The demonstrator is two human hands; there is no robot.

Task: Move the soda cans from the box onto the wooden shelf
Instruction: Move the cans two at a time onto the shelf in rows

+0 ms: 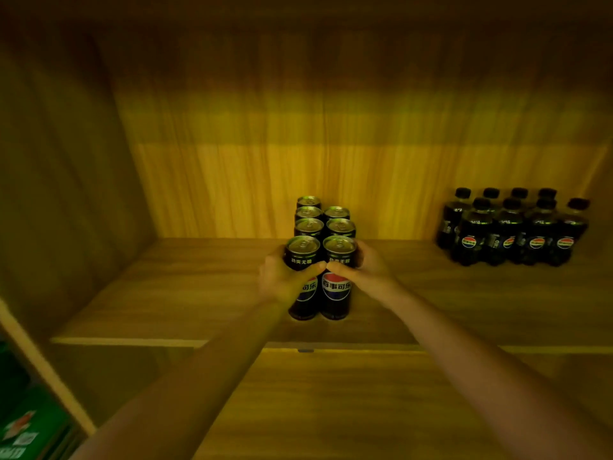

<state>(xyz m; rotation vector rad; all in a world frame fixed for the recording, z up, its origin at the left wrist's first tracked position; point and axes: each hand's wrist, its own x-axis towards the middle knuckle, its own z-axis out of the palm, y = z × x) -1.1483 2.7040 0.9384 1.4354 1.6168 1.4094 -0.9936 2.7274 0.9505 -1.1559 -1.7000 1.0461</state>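
While both hands hold them, two black cans stand side by side on the wooden shelf (172,293), touching each other. The left can (302,280) is in the left hand (282,282), whose fingers wrap round its far side while the thumb lies across its front. The right can (336,287) is in the right hand (366,272), held the same way. The two thumb tips nearly meet between the cans. Both cans are upright, with their silver tops showing, and each has a round red, white and blue mark with white writing. They sit near the front edge of the shelf.

Just behind them stand more cans (323,220) of the same kind, in two rows that run back toward the rear wall. The left row has three cans behind the held one and the right row has two. These cans are close together and upright.

Well apart, on the right side of the shelf, is a pack of dark bottles (512,227) with black caps and the same round mark. They stand in two rows near the back wall.

Both bare arms reach in from the bottom. Below the shelf is more wood. At the bottom left corner is something green (20,429) with a red and white mark, too blurred to tell what it is.
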